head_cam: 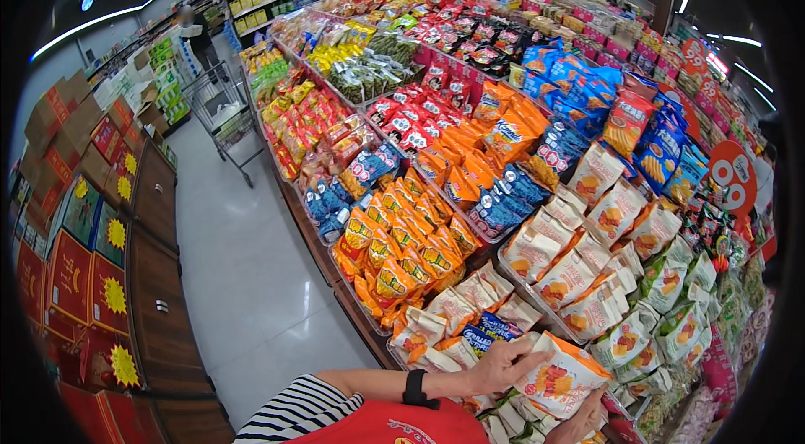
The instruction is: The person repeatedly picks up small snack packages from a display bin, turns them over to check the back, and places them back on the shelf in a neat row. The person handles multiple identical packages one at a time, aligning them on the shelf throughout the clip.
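Note:
A white snack bag with orange edges [560,375] is held above the display by both of my hands. My left hand [503,365], with a black band on its wrist, pinches the bag's left edge. My right hand [582,419] grips it from the lower right, partly cut off by the bottom of the view. Below and beside the hands lie similar white-and-orange bags [440,312] in a clear-walled bin. Two dark blue packets [481,334] sit among them, close to my left hand. More white-and-orange bags [591,312] fill the neighbouring bin on the right.
Orange snack packets [402,249] fill the bin ahead. White-and-green bags [644,331] lie to the right. Left of the display runs a grey tiled aisle [264,255] with a metal shopping cart [223,111] and a person [201,41]. Red boxes [69,274] line the far left.

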### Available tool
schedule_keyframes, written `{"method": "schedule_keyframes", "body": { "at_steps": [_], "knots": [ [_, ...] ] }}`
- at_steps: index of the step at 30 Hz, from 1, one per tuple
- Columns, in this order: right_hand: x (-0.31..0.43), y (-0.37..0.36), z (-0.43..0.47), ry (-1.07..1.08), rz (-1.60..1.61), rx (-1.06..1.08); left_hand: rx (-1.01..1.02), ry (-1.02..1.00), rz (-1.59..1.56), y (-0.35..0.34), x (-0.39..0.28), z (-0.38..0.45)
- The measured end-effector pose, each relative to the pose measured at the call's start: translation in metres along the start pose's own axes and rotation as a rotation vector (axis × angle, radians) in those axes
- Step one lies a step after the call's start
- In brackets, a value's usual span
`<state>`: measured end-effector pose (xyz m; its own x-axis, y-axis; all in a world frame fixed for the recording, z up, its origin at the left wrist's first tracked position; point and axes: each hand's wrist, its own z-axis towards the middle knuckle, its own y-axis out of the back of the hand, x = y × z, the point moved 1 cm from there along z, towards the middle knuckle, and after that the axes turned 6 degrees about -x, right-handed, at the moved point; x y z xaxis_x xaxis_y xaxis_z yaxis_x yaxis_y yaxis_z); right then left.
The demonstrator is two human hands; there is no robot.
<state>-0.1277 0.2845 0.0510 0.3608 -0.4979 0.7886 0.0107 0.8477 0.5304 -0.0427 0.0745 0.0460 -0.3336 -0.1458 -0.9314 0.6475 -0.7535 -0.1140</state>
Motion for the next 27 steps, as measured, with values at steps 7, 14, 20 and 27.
{"method": "schedule_keyframes", "body": {
  "at_steps": [7,14,20,27],
  "knots": [
    [0.004,0.005,0.019,-0.143,0.122,0.147,0.045,-0.119,0.079,0.009,0.002,-0.004],
    [0.002,-0.002,0.01,-0.004,0.048,-0.06,0.175,0.291,0.044,0.012,-0.004,0.012],
    [0.044,-0.029,0.012,0.169,0.164,-0.077,-0.078,0.323,-0.111,0.025,0.009,0.008],
    [0.037,-0.037,0.009,-0.152,0.516,-0.089,-0.066,0.253,-0.104,0.025,0.002,0.015]
  ]
}}
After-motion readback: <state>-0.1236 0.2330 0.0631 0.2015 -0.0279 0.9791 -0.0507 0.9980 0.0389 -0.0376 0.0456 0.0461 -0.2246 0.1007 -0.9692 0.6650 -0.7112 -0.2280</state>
